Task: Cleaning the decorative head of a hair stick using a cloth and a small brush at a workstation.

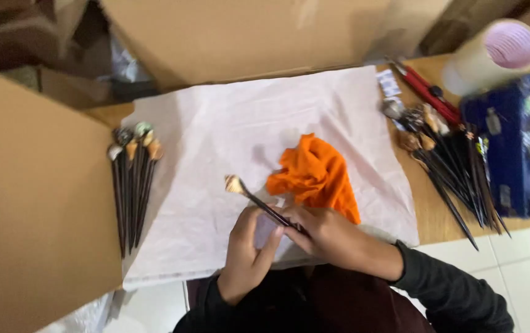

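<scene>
From the head camera, looking down over the person's arms, both hands meet near the middle of the near edge of the counter [428, 213]. The left hand [246, 250] curls around a pale scrap of cloth or paper, thumb raised against it, fingers closed on it rather than spread. The right hand [327, 234] is pinched narrow on the dark shaft of a hair stick [259, 200], which slants up and to the left from the fingers; its pale, shell-like top sits just clear of both hands, over the white paper sheet [228, 129]. The stick's lower end is hidden inside the right hand's grip.

Just beyond the right hand, touching its far side, lies a crumpled orange cloth [315, 176] on the same white sheet. The sheet is creased and covers most of the counter's middle.

To the left, at the sheet's edge, a bundle of dark sticks [132, 191] lies in a neat row, decorated tops pointing away, beside a large cardboard flap [37, 203]. To the right, a looser heap of sticks [459, 169] fans out on the bare wood, tips pointing near and right. Beyond that heap lie red-handled tools [425, 89], and at the far right a roll of tape [493, 55] stands above a blue box [502, 154]. Another cardboard box [246, 37] rises at the far side.
</scene>
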